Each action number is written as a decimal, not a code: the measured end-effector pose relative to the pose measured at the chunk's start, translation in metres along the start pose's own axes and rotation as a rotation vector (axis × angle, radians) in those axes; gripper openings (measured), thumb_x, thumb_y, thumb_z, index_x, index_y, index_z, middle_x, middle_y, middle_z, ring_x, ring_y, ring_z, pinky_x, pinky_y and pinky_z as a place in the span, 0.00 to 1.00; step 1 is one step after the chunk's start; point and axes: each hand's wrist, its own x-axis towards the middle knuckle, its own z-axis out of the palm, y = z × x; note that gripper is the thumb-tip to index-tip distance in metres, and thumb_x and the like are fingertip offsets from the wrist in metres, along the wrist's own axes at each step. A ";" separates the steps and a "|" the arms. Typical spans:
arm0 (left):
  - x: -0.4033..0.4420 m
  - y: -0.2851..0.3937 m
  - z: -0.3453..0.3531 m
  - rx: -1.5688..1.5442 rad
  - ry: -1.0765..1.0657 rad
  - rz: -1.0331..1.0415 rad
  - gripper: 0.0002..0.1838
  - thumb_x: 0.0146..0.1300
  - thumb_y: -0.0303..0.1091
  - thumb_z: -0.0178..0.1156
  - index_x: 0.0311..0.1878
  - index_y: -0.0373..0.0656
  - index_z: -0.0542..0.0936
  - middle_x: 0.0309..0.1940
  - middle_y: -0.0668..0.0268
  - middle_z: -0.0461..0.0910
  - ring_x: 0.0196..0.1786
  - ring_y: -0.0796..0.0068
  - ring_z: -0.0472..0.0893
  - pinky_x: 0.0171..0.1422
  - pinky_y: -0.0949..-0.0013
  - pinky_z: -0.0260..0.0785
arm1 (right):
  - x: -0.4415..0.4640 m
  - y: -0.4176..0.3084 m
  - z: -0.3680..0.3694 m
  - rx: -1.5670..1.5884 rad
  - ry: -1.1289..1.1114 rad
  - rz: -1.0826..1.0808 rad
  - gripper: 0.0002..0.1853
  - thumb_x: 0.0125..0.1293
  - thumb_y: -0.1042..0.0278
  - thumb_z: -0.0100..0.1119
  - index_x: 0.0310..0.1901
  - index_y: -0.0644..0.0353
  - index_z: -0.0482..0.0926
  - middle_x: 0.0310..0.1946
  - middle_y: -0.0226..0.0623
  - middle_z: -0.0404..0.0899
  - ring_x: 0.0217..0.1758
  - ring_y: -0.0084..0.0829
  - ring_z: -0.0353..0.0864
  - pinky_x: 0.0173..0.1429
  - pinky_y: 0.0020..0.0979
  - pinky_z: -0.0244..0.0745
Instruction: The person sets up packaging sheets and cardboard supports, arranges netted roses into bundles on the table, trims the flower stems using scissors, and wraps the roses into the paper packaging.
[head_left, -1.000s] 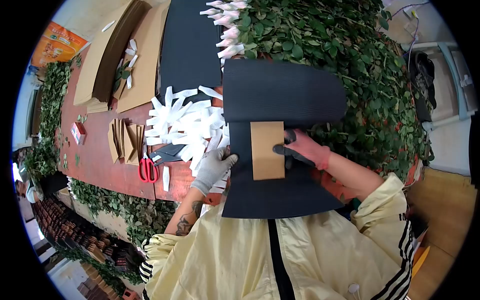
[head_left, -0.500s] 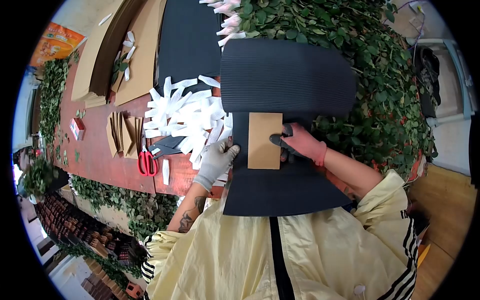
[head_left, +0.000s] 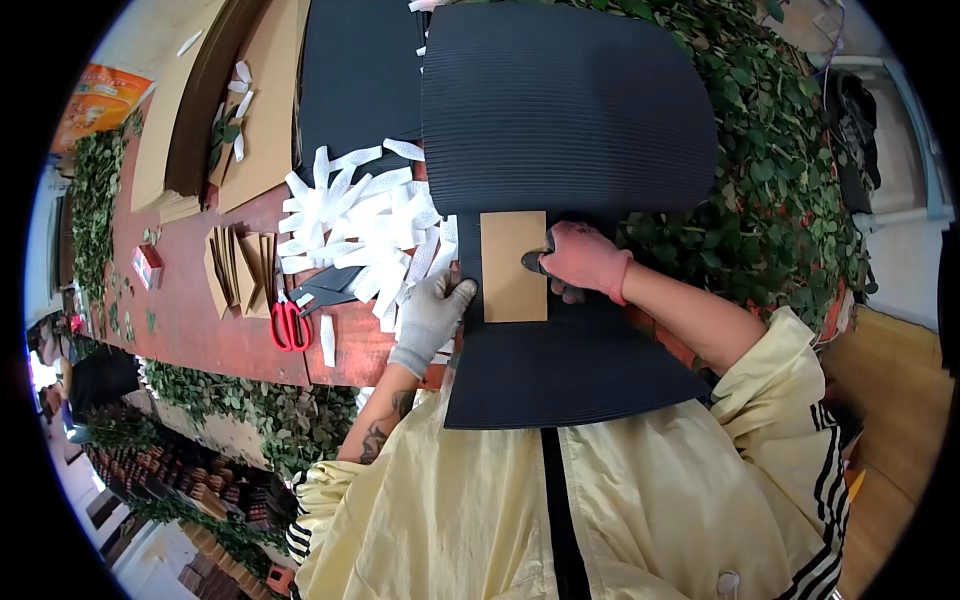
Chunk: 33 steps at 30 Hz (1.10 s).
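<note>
A black ribbed sheet (head_left: 575, 380) lies in front of me, its far part (head_left: 570, 110) bent up into a broad curved flap. On the sheet's middle sits a brown cardboard rectangle (head_left: 514, 280). My left hand (head_left: 432, 315), in a pale grey glove, is closed at the sheet's left edge, thumb beside the cardboard. In a red glove with dark fingertips, my right hand (head_left: 582, 262) is closed at the cardboard's right edge, thumb on top of it. The fingers beneath are partly hidden.
White mesh sleeves (head_left: 370, 220) are heaped left of the sheet. Red-handled scissors (head_left: 290, 322), folded cardboard pieces (head_left: 238, 270) and a small red-and-white box (head_left: 148, 266) rest on the reddish table (head_left: 190, 330). Leafy stems (head_left: 770, 170) crowd the right side. Cardboard stacks (head_left: 165, 130) stand at far left.
The black sheet's far flap now spreads farther toward the top of the view. The cardboard and both hands have shifted slightly; the hands keep their places at the edges.
</note>
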 end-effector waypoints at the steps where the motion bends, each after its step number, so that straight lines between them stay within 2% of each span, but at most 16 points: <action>1: -0.001 0.005 -0.001 0.003 -0.002 0.000 0.15 0.62 0.39 0.59 0.29 0.35 0.75 0.14 0.64 0.72 0.19 0.76 0.71 0.27 0.67 0.65 | 0.000 -0.001 0.000 -0.031 0.000 0.004 0.14 0.61 0.73 0.45 0.42 0.73 0.76 0.27 0.41 0.80 0.22 0.30 0.82 0.27 0.29 0.81; 6: -0.002 0.021 -0.010 0.096 -0.079 -0.053 0.14 0.64 0.39 0.60 0.31 0.37 0.76 0.16 0.71 0.73 0.17 0.83 0.72 0.20 0.76 0.64 | -0.006 -0.009 -0.001 -0.215 0.018 -0.010 0.13 0.62 0.69 0.47 0.39 0.72 0.76 0.22 0.38 0.79 0.20 0.28 0.80 0.28 0.28 0.79; 10: -0.005 0.035 -0.015 0.106 -0.107 -0.057 0.15 0.63 0.41 0.61 0.32 0.36 0.77 0.16 0.69 0.74 0.17 0.82 0.74 0.20 0.75 0.65 | -0.008 -0.011 -0.002 -0.265 0.014 -0.024 0.14 0.62 0.66 0.49 0.36 0.71 0.75 0.19 0.36 0.78 0.19 0.28 0.79 0.29 0.29 0.77; 12: -0.004 0.038 -0.024 0.396 -0.101 0.013 0.19 0.59 0.46 0.61 0.35 0.36 0.80 0.19 0.59 0.79 0.25 0.64 0.80 0.34 0.62 0.70 | -0.008 -0.009 -0.002 -0.312 0.009 -0.036 0.14 0.62 0.65 0.50 0.34 0.71 0.75 0.18 0.35 0.77 0.19 0.28 0.80 0.30 0.29 0.77; 14: -0.003 0.042 -0.027 0.485 -0.100 0.078 0.18 0.57 0.47 0.63 0.38 0.38 0.80 0.25 0.57 0.80 0.30 0.59 0.81 0.38 0.60 0.71 | -0.003 -0.002 0.001 -0.315 0.056 -0.054 0.16 0.62 0.61 0.48 0.31 0.67 0.77 0.15 0.36 0.77 0.18 0.30 0.80 0.33 0.31 0.77; 16: -0.006 0.058 -0.026 0.673 0.228 0.458 0.21 0.53 0.47 0.64 0.44 0.41 0.79 0.31 0.58 0.79 0.35 0.59 0.80 0.42 0.60 0.71 | -0.003 -0.003 0.002 -0.323 0.061 -0.046 0.16 0.61 0.60 0.50 0.31 0.67 0.78 0.15 0.36 0.77 0.18 0.31 0.80 0.33 0.32 0.77; 17: -0.008 0.071 -0.027 0.742 0.092 0.654 0.24 0.48 0.43 0.68 0.48 0.45 0.78 0.41 0.57 0.78 0.44 0.59 0.78 0.48 0.59 0.69 | -0.006 -0.006 -0.001 -0.340 0.060 -0.038 0.17 0.60 0.58 0.51 0.31 0.67 0.78 0.14 0.36 0.77 0.18 0.32 0.80 0.34 0.32 0.77; 18: -0.008 0.085 -0.024 0.819 -0.002 0.802 0.28 0.45 0.47 0.69 0.50 0.48 0.77 0.50 0.55 0.75 0.56 0.56 0.72 0.60 0.54 0.62 | -0.011 -0.012 -0.003 -0.363 0.064 -0.005 0.17 0.59 0.57 0.54 0.34 0.67 0.78 0.23 0.43 0.81 0.28 0.34 0.83 0.40 0.34 0.77; 20: -0.001 0.084 -0.013 0.976 -0.069 0.947 0.30 0.43 0.52 0.69 0.51 0.51 0.78 0.57 0.55 0.70 0.62 0.52 0.66 0.68 0.51 0.55 | -0.013 -0.011 -0.002 -0.590 0.235 -0.125 0.18 0.59 0.56 0.54 0.37 0.66 0.78 0.37 0.49 0.82 0.43 0.36 0.83 0.48 0.37 0.75; 22: 0.000 0.084 -0.012 0.983 -0.087 0.937 0.31 0.42 0.53 0.68 0.51 0.52 0.78 0.58 0.55 0.68 0.64 0.52 0.65 0.69 0.51 0.52 | -0.028 -0.020 -0.012 -0.567 0.170 -0.095 0.21 0.59 0.53 0.54 0.43 0.64 0.77 0.48 0.49 0.78 0.53 0.39 0.78 0.55 0.40 0.72; 24: 0.002 0.091 -0.013 0.983 -0.101 0.910 0.31 0.42 0.54 0.68 0.52 0.53 0.78 0.60 0.55 0.67 0.65 0.51 0.63 0.71 0.50 0.50 | -0.046 -0.013 -0.008 -0.990 0.160 -0.332 0.21 0.59 0.51 0.54 0.49 0.58 0.76 0.48 0.42 0.78 0.52 0.42 0.77 0.57 0.40 0.70; 26: 0.000 0.096 -0.011 1.088 -0.132 0.862 0.32 0.43 0.55 0.68 0.54 0.54 0.77 0.61 0.53 0.66 0.65 0.50 0.63 0.70 0.51 0.51 | -0.099 -0.024 -0.015 -0.789 0.064 -0.582 0.17 0.58 0.58 0.55 0.46 0.57 0.75 0.43 0.40 0.78 0.53 0.38 0.77 0.57 0.37 0.70; 28: 0.001 0.096 -0.008 1.145 -0.148 0.831 0.33 0.44 0.56 0.67 0.55 0.55 0.76 0.62 0.52 0.64 0.66 0.50 0.62 0.69 0.51 0.52 | -0.125 -0.027 -0.026 -0.454 -0.249 -0.799 0.21 0.58 0.56 0.58 0.52 0.54 0.74 0.49 0.42 0.75 0.59 0.41 0.71 0.62 0.37 0.65; 30: -0.001 0.106 -0.007 1.211 -0.204 0.740 0.32 0.46 0.56 0.65 0.56 0.55 0.76 0.63 0.52 0.62 0.66 0.50 0.61 0.69 0.52 0.53 | -0.131 -0.025 -0.027 -0.395 -0.379 -0.730 0.27 0.57 0.53 0.59 0.55 0.59 0.71 0.54 0.47 0.72 0.62 0.41 0.68 0.65 0.37 0.62; 32: -0.003 0.117 -0.007 1.217 -0.256 0.723 0.30 0.49 0.54 0.63 0.56 0.54 0.76 0.64 0.52 0.60 0.67 0.51 0.60 0.68 0.53 0.53 | -0.132 -0.011 -0.017 -0.868 -0.125 -0.396 0.30 0.56 0.52 0.59 0.55 0.64 0.70 0.55 0.50 0.71 0.61 0.43 0.69 0.65 0.36 0.62; 33: -0.002 0.127 -0.007 1.296 -0.340 0.657 0.30 0.50 0.54 0.62 0.57 0.54 0.75 0.64 0.51 0.60 0.67 0.52 0.61 0.68 0.53 0.53 | -0.126 0.001 -0.007 -0.913 -0.071 -0.459 0.28 0.55 0.52 0.60 0.50 0.66 0.71 0.46 0.49 0.75 0.53 0.42 0.75 0.55 0.37 0.70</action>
